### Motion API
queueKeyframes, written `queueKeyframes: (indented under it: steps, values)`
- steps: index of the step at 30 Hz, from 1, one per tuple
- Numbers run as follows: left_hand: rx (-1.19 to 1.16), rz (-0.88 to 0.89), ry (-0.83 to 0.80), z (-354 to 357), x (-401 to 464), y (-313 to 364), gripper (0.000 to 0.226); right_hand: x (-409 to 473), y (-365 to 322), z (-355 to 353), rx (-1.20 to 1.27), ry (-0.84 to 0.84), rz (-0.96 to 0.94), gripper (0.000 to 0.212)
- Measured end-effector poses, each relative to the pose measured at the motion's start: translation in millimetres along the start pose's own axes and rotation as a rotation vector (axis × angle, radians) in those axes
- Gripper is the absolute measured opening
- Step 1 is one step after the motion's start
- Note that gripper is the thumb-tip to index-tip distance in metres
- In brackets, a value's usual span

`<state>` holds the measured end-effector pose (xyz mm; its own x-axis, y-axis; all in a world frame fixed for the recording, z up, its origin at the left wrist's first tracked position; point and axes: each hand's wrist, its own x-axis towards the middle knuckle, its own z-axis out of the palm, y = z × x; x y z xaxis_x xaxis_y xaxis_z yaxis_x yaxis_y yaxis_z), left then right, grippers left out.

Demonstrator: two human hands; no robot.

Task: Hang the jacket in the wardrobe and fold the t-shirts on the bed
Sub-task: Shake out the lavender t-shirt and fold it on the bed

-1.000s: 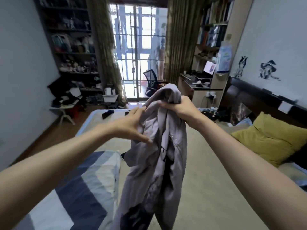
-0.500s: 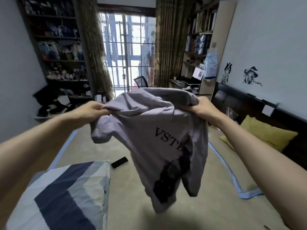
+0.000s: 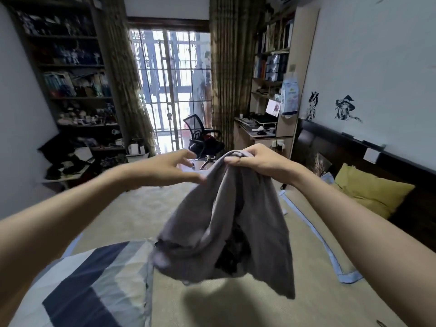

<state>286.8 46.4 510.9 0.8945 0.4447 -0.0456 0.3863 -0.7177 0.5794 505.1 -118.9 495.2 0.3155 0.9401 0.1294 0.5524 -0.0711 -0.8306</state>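
Bed (image 3: 236, 303), cut off below, lies under both hands. I see the grey t-shirt (image 3: 236, 220) hanging bunched beneath my right hand (image 3: 257, 159), whose curled fingers clamp its top edge; its print is hidden in folds. Left hand (image 3: 165, 168), blurred, fingers spread, thumb touching the cloth.

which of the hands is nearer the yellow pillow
Right. The right hand grips the top of the grey t-shirt, on the side towards the yellow pillow. The left hand is on the t-shirt's far side.
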Motion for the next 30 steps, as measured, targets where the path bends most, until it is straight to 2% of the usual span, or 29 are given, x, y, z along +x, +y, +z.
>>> queueKeyframes:
  steps: [1,2,3,5,7,12,15,18,21,25,27,29,30]
  values:
    - [-0.073,0.046,0.028,9.8,1.9,12.1,0.082,1.4,-4.8,4.7,-0.01,-0.025,-0.017,0.065]
    - [-0.105,0.106,0.054,18.5,4.0,24.3,0.075,1.3,-8.9,7.7,-0.014,-0.042,-0.037,0.058]
    - [-0.105,0.175,0.078,24.3,6.9,30.4,0.06,-1.5,-14.8,10.3,-0.027,-0.048,-0.055,0.049]
    - [-0.094,0.286,0.087,29.5,8.6,38.0,0.028,-5.9,-18.4,9.8,-0.033,-0.069,-0.071,0.046]
    - [-0.134,0.337,0.091,28.1,8.2,39.9,0.014,-11.2,-17.3,6.1,-0.069,-0.076,-0.088,0.047]
    - [0.018,0.367,0.248,18.5,11.7,44.2,0.013,-22.7,-2.9,-7.3,-0.414,0.074,-0.121,0.031]
    - [0.062,0.374,0.368,16.5,17.0,48.3,0.015,-28.6,4.8,-14.9,-0.537,0.182,-0.091,0.04]
    - [0.122,0.335,0.459,12.1,16.5,57.9,0.022,-36.1,16.6,-25.8,-0.473,0.128,-0.01,0.036]
    - [0.128,0.3,0.484,1.1,12.1,59.3,0.026,-46.8,31.7,-28.3,-0.184,-0.004,0.106,0.028]
    - [0.32,0.238,0.407,-10.9,2.4,49.4,0.022,-56.2,37.1,-20.7,0.272,-0.032,0.143,0.03]
    - [0.302,0.234,0.221,-9.3,-6.2,46.1,0.032,-60.7,22.7,-10.9,0.412,-0.049,0.119,0.025]
    - [0.144,0.259,-0.012,1.1,-11.3,44.3,0.052,-62.6,3.6,-0.1,0.47,-0.091,0.054,0.028]
    - [0.085,0.296,-0.079,8.0,-10.7,41.8,0.055,-62.7,-7.5,5.7,0.468,-0.119,0.016,0.03]
